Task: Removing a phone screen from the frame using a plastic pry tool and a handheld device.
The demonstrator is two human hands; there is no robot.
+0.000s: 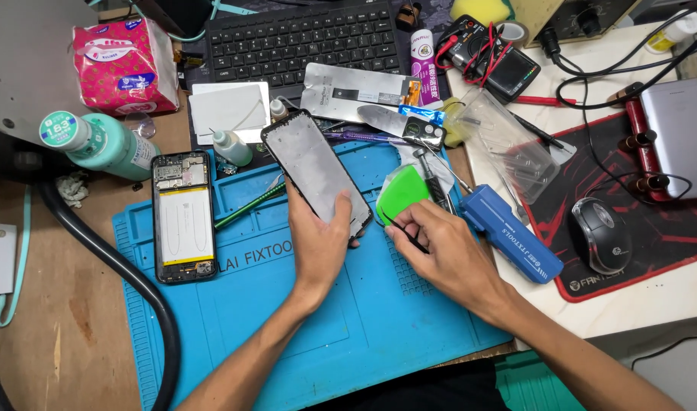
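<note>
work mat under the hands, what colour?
Blue, with moulded compartments; the work mat shows best in the head view.

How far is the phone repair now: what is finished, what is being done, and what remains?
Done: the opened phone lies on the blue mat with its battery exposed, and a separate screen panel lies by the keyboard. In hand: the left hand holds the phone frame, tilted, while the right hand brings tweezers to its lower edge. Left: the frame and the opened phone are still apart.
</note>
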